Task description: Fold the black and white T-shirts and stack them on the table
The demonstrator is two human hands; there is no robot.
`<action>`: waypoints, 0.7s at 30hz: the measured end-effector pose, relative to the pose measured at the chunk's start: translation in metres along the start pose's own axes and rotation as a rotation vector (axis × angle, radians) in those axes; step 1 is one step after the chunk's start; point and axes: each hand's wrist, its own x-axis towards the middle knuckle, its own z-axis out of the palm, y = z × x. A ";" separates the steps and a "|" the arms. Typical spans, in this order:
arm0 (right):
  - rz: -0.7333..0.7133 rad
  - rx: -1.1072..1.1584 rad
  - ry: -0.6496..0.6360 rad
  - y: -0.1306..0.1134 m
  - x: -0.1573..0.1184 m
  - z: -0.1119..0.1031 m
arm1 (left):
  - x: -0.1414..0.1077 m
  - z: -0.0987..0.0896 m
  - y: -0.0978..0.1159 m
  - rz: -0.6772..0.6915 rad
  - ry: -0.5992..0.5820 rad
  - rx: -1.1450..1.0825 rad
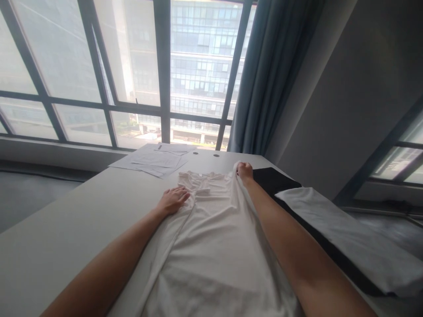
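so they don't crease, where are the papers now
In the head view, the papers lie on the table at its far left, beyond the left hand, near the window.

The garment (216, 233) is plain white, the table (76, 229) white, the curtain (267, 70) blue-grey.

At your eleven o'clock, overlapping white paper sheets (152, 160) lie on the smooth white table (76, 233). Two small round dark discs (216, 155) sit near its far edge at your twelve, below the dark-framed glass window (165, 66); a pale multi-storey building (205, 66) shows outside. You have a long blue-grey fabric curtain (264, 83) at one o'clock and, at two, a pale grey folded cloth (337, 233) partly covering a flat black cloth (274, 178).
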 end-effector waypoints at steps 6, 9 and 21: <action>-0.333 -0.108 -0.412 -0.035 -0.069 0.050 | 0.000 0.004 -0.003 -0.004 0.009 -0.002; -0.453 -0.153 -0.732 -0.038 -0.099 0.066 | -0.001 0.004 -0.003 0.017 0.028 0.007; -0.474 -0.626 -0.741 -0.015 -0.121 0.054 | -0.004 0.003 0.002 0.023 0.093 0.016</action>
